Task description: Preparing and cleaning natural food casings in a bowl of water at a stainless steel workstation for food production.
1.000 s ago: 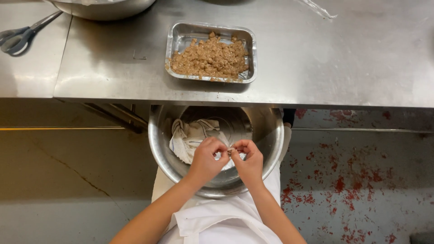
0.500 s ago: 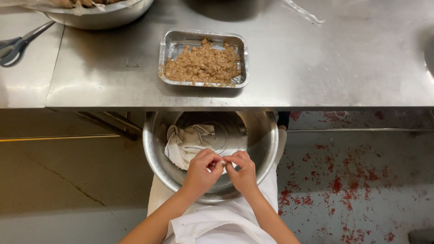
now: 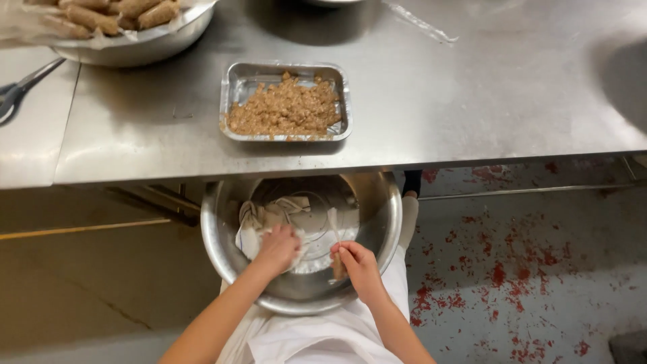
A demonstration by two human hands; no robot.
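Both hands in steel bowl (image 3: 222, 243) on lap. Left hand (image 3: 278, 248) closed on pale casings (image 3: 259, 219), bowl's 9 o'clock. Right hand (image 3: 357, 264) pinches casing strand (image 3: 333, 226), prob. part-filled. Step: handling one casing; next needs firm pinch, gentle pull.

Big round shiny metal bowl (image 3: 222, 249) sitting low on a lap, just under the table edge. Inside it, a pale, wet, floppy heap of thin skins (image 3: 259, 222), bunched up at the left side. One thin pale strip (image 3: 333, 226), pulled up on the right, hanging long and loose.
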